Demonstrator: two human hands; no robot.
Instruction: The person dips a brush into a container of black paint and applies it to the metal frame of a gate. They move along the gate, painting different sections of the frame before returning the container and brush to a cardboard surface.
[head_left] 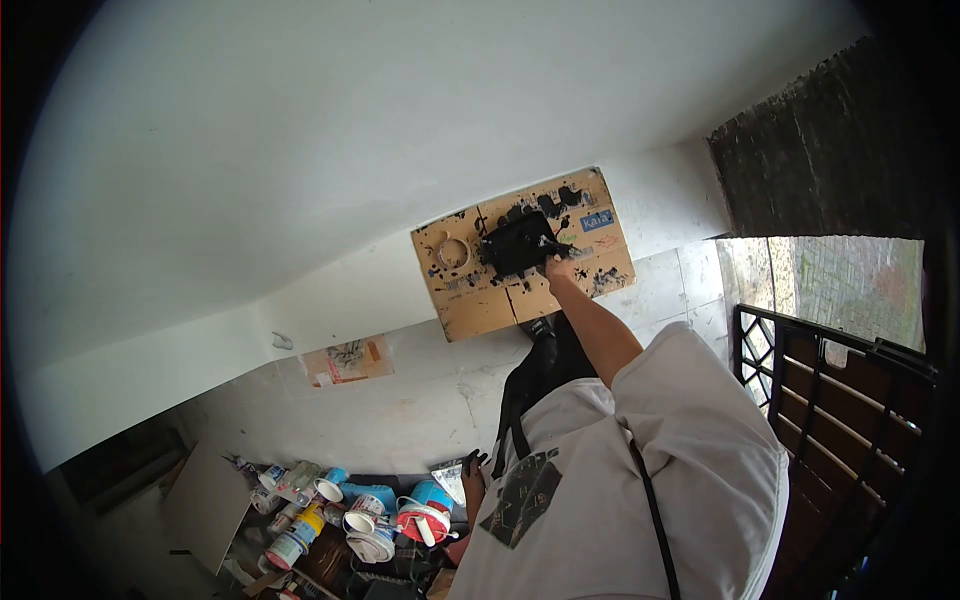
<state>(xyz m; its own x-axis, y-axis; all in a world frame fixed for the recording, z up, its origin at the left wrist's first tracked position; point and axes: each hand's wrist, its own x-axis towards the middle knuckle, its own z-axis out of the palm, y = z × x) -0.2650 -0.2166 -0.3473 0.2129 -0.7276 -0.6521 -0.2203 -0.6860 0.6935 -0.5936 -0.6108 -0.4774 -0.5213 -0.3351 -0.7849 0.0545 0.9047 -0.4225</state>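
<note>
Far left: a pale flat board (205,505) stands tilted beside a crowded cluster of paint pots (350,510), which are white, blue and red and packed touching one another.

Just right of the pots: the person's left hand (472,480), dark across the fingers, hangs beside the printed front of a white shirt (700,480). Its grip cannot be told at this size, and no object is seen in it.

Above the pots: a stained paper sheet (345,360) is fixed on the white wall.

Centre: a brown cardboard sheet (590,270), heavily spattered with black, lies flat against a pale surface. A black tray (515,245) sits on its middle, with a ring-shaped mark to the left of it.

The right hand (560,268), at the end of an outstretched bare arm, rests at the tray's right edge. Its fingers touch a dark object there. I cannot tell whether the grip is clenched on it or merely laid against it.

Far right: a dark barred metal gate (830,400), well apart from the cardboard.
</note>
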